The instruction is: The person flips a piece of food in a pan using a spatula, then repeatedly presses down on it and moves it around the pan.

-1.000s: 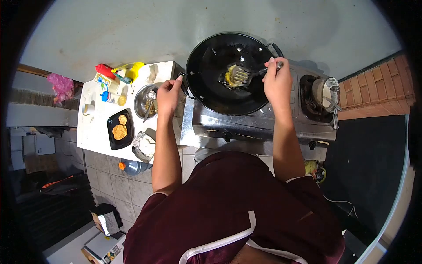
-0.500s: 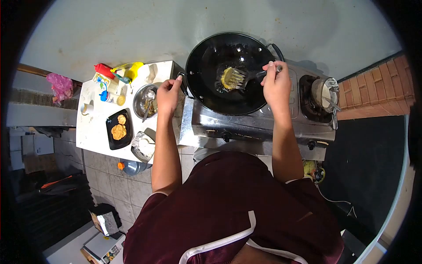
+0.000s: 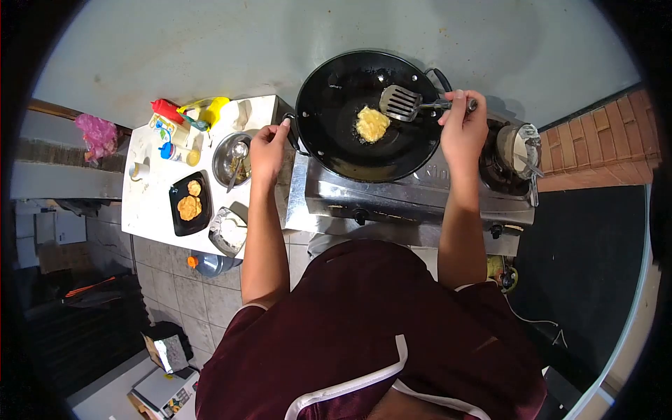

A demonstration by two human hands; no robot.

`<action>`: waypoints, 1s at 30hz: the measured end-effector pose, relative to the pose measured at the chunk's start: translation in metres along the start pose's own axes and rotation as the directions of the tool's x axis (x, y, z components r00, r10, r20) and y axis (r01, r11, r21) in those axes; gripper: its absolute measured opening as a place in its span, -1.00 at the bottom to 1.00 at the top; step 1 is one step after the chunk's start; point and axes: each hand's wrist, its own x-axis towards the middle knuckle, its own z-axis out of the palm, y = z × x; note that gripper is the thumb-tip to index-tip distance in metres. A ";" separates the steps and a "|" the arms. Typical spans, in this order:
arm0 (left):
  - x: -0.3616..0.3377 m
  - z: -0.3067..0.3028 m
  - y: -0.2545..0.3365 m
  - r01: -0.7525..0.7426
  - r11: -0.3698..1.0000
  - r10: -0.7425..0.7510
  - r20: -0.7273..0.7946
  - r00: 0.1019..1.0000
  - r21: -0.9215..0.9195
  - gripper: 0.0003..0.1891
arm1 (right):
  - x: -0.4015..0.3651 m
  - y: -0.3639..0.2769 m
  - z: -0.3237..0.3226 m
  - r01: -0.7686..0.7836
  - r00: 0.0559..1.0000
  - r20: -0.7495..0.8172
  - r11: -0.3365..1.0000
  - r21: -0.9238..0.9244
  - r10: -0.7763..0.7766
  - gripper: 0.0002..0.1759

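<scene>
A black wok (image 3: pixel 336 150) stands on the stove, with a pale yellow fritter (image 3: pixel 373 124) frying near its middle. My left hand (image 3: pixel 269 150) is closed on the wok's left loop handle. In my right hand (image 3: pixel 463 129) is a slotted spatula (image 3: pixel 401 103), gripped by its handle. The spatula's metal blade is over the wok, up and to the right of the fritter and apart from it.
On the white table (image 3: pixel 150 213) at left are a black tray (image 3: pixel 190 225) with browned fritters, a metal bowl (image 3: pixel 222 159) with a spoon, and several bottles. A pot (image 3: pixel 519 148) sits on the right burner of the steel stove (image 3: pixel 420 203).
The spatula has drawn away from the fritter, up and to the right, along with my right hand. The fritter now lies uncovered, looking paler on top. My left hand has stayed put.
</scene>
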 end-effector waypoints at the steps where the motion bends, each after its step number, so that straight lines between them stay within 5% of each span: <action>1: -0.001 0.000 0.001 0.001 1.000 -0.001 -0.008 1.000 0.000 -0.66 | 0.000 -0.001 0.000 -0.008 1.000 0.008 1.000 -0.030 0.008 -0.79; 15: 0.001 0.000 -0.002 -0.005 1.000 0.005 -0.011 1.000 0.028 -0.65 | -0.013 0.006 0.010 0.026 0.990 0.137 1.000 -0.004 -0.025 -0.81; 22: -0.001 0.002 0.001 0.017 1.000 -0.017 -0.030 0.999 -0.002 -0.66 | -0.013 0.016 0.010 0.020 0.999 0.041 1.000 0.012 -0.020 -0.82; 25: -0.003 0.002 0.001 0.016 1.000 -0.016 -0.033 0.999 -0.012 -0.66 | -0.012 0.018 0.012 0.023 0.999 0.033 0.986 0.164 -0.029 -0.81; 30: -0.003 0.004 0.002 0.039 0.999 -0.039 -0.043 0.998 0.002 -0.67 | -0.013 0.023 0.015 -0.025 0.995 0.094 0.999 0.038 0.022 -0.80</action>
